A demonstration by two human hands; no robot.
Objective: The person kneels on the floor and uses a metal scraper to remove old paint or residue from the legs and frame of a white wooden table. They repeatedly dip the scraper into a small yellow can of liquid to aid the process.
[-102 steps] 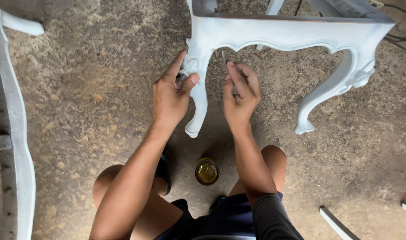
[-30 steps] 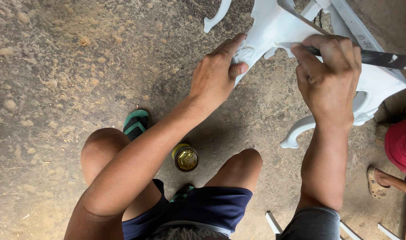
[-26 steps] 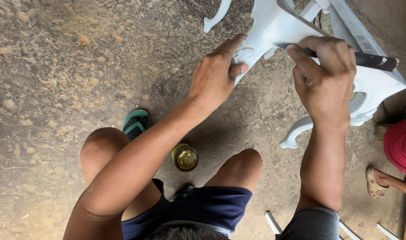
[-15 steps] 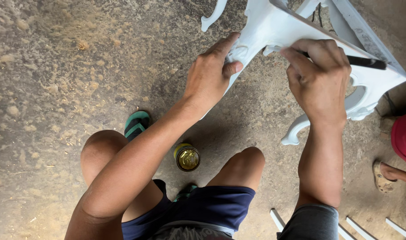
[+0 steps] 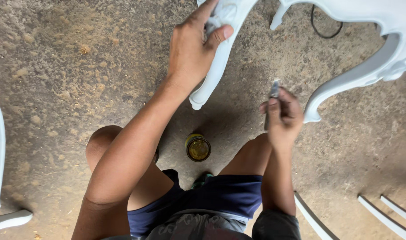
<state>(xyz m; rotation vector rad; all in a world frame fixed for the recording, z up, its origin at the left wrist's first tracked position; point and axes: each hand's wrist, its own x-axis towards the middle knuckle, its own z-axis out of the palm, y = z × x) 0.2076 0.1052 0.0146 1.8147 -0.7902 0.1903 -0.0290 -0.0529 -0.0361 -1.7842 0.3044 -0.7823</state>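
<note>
Across the top of the view, from twelve to three o'clock, the white carved furniture frame (image 5: 380, 26) stands on the dusty concrete floor (image 5: 78, 66), with one curved leg (image 5: 218, 66) coming down at twelve and a second curved leg (image 5: 345, 86) ending at about two o'clock. Your left hand (image 5: 192, 53) has its grip wrapped round the upper part of the nearer leg, thumb pressed on its face, so that leg is your only hold on the whole piece. If that grip slackens while you push on the frame, the frame could rock or slide on the loose sawdust, as I judge it.

At three o'clock from centre your right hand (image 5: 280, 118) is clenched on a thin flat-bladed tool (image 5: 273, 91), blade tip up and clear of the wood, between the two legs. Brought in at a steep angle, that edge could gouge the white coat, or skid off the curve toward your left fingers.

At six o'clock from the nearer leg's foot, the small open tin (image 5: 197, 148) sits on the floor between your knees, just below that foot. A shifted knee or a dropped leg could tip it, and dust may fall in.
</note>
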